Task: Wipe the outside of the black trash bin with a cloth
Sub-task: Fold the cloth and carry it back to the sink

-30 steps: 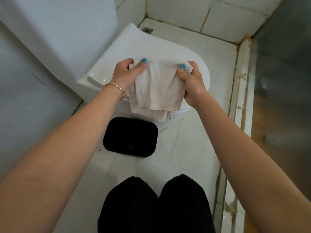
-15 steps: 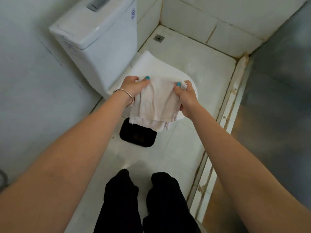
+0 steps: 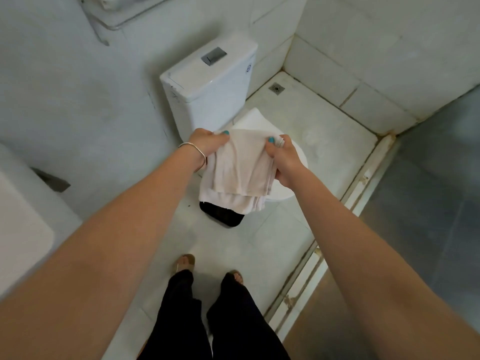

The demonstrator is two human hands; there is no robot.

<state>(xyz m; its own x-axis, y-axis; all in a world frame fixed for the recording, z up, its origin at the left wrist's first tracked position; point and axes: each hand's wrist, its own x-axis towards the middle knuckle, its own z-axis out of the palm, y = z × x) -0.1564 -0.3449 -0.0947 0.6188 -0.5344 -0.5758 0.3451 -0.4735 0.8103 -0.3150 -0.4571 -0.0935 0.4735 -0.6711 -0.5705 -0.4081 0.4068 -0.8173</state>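
Folded cloth held above the trash bin, beside the toilet.
Toilet [image 3: 210, 84] behind; cloth [image 3: 240, 170] — pinched at its top corners by left hand [image 3: 206, 144] and right hand [image 3: 281, 158] — hides most of the black trash bin [image 3: 224, 216] on the floor.

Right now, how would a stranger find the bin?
Start at the white toilet. On the floor beside its bowl stands the bin, partly hidden under the cloth that both hands hold. It is the only black thing on the pale tiles.
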